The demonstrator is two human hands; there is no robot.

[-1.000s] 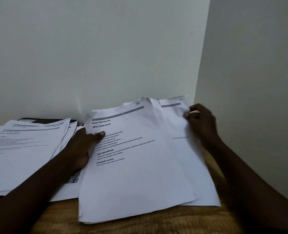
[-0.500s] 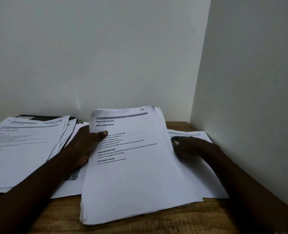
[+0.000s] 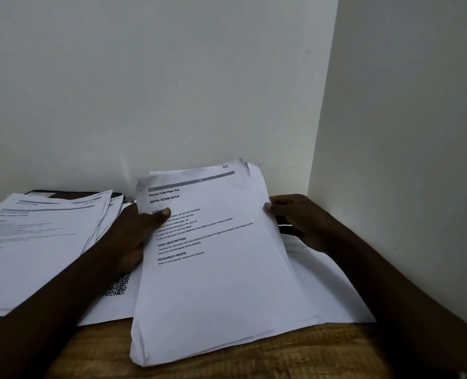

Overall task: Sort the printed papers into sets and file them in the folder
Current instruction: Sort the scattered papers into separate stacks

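Here, left hand (image 3: pixel 134 236) and right hand (image 3: pixel 302 218) close their grip round a thick printed stack (image 3: pixel 221 283).

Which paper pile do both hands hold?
The middle stack, topped "Replace Toilet Paper Roll", gripped by the left hand and right hand; the left pile lies flat.

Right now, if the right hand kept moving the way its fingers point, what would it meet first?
The white printed paper stack; the right hand points left and grips its right edge.
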